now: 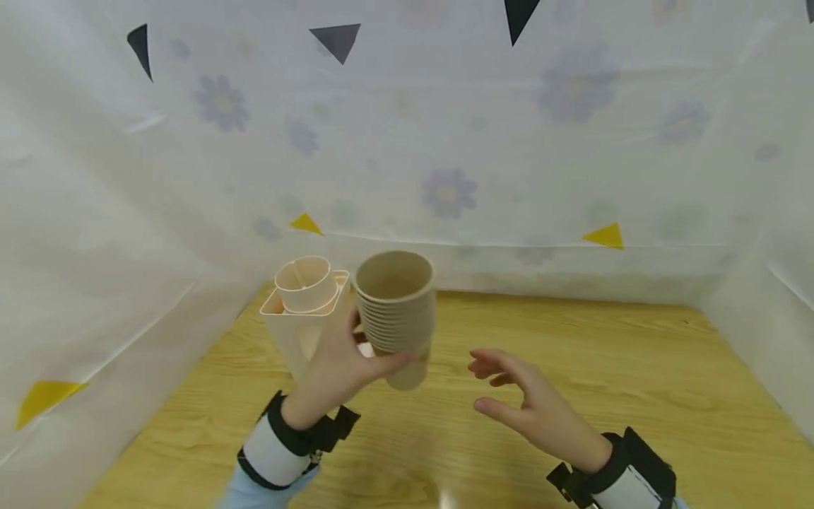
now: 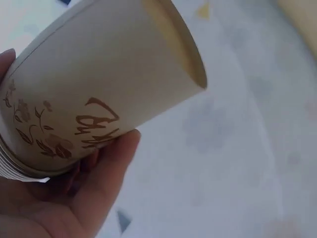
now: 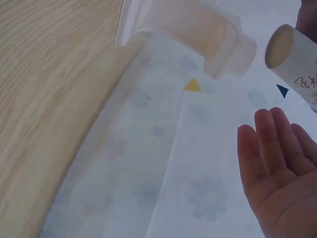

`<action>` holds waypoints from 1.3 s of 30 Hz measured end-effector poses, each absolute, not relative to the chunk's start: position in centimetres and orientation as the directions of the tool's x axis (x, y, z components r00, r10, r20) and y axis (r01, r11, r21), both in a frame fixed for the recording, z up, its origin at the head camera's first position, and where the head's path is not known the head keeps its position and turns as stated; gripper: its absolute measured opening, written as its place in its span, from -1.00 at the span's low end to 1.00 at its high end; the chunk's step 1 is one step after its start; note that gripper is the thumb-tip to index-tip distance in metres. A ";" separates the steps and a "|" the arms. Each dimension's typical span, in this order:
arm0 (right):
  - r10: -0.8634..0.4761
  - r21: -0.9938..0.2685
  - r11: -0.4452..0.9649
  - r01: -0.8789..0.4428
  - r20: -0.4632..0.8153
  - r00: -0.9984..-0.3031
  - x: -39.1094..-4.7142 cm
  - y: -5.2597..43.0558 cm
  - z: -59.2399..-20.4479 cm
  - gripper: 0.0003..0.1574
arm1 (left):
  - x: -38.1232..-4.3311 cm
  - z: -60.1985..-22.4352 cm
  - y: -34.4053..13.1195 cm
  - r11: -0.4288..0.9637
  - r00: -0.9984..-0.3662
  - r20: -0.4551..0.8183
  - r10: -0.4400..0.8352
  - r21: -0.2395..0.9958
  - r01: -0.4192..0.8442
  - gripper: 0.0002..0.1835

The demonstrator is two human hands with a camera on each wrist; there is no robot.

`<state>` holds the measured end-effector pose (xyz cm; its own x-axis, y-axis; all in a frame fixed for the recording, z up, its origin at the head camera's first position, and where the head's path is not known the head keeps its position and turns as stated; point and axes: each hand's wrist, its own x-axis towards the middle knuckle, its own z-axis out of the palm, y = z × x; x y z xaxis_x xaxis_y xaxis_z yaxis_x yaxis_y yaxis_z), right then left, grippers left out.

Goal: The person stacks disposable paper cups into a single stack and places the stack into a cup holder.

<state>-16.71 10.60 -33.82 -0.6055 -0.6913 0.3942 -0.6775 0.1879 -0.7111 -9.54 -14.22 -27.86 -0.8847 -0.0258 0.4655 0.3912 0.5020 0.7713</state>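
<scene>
My left hand [image 1: 333, 371] grips a stack of nested paper cups [image 1: 400, 311] above the table, mouths up. In the left wrist view the lowest cup [image 2: 114, 64] shows brown lettering and a flower print, with thumb and fingers around it. To the right of the stack, my right hand [image 1: 531, 406] hovers with nothing in it; its fingers [image 3: 267, 139] are extended in the right wrist view. Behind my left hand stands a pale pinkish plastic container [image 1: 286, 336] with a round tube [image 1: 305, 283] rising from its top. Part of that container is hidden by the hand.
The wooden table [image 1: 572, 367] lies under both hands. White flower-printed sheeting [image 1: 381, 141] encloses it at the back and sides. Black and yellow triangles, such as one yellow triangle [image 1: 605, 236], are stuck on the sheeting.
</scene>
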 end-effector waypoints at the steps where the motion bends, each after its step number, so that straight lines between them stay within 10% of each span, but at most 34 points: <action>1: -0.688 -0.715 0.199 -0.670 0.385 -0.615 -16.7 10.7 -33.9 -0.42 | -9.4 -27.0 -15.1 0.516 -0.877 0.474 -0.075 0.771 0.373 -0.15; 13: -0.661 -0.679 0.307 -0.667 0.353 -0.663 -17.0 11.2 -34.7 -0.56 | -11.7 -21.9 -23.7 0.613 -0.729 0.527 -0.437 0.767 0.188 -0.12; 39: -0.652 -0.641 0.333 -0.691 0.373 -0.660 -17.1 10.9 -35.2 -0.62 | -16.8 -27.3 -26.8 0.577 -0.766 0.385 -0.515 0.817 0.023 -0.05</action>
